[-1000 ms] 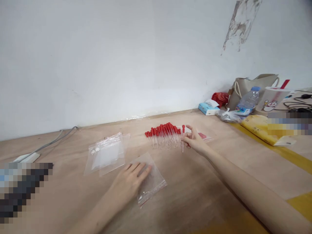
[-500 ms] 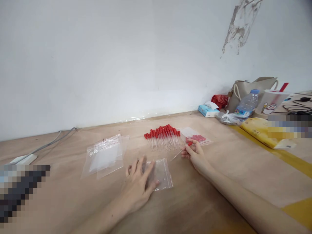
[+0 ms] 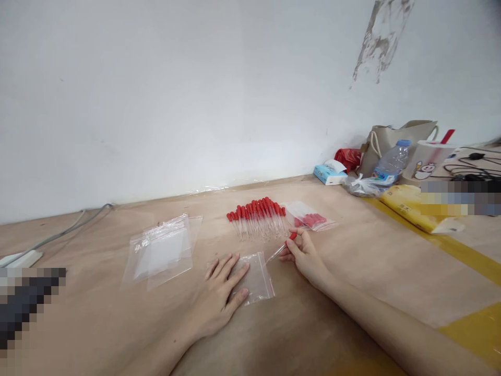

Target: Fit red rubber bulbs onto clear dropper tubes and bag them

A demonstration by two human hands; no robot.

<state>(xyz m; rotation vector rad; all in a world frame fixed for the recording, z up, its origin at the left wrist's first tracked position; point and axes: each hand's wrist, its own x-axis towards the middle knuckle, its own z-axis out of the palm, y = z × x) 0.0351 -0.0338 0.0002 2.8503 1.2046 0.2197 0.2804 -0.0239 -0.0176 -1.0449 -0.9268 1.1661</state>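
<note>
My left hand (image 3: pixel 223 292) lies flat with its fingers spread, partly over a clear zip-lock bag (image 3: pixel 256 279) on the brown surface. Between thumb and fingers, my right hand (image 3: pixel 303 253) pinches a dropper (image 3: pixel 279 251) by its red bulb; the glass tip points down and left to the bag's edge. Behind both hands, several droppers (image 3: pixel 260 216) with red bulbs lie side by side in a row. A zip-lock bag holding red bulbs (image 3: pixel 313 219) rests to the right of the row. To the left is a stack of clear zip-lock bags (image 3: pixel 164 250).
At the back right stand a blue tissue pack (image 3: pixel 329 173), a plastic bottle (image 3: pixel 393 163), a beige bag (image 3: pixel 407 136) and a cup with a red straw (image 3: pixel 428 159). A yellow packet (image 3: pixel 415 206) lies in front. A grey cable (image 3: pixel 66 232) runs along the left.
My right hand has brought the dropper left and nearer, its tip now by the bag's edge. My left hand has settled flatter on the bag. The view has shifted slightly.
</note>
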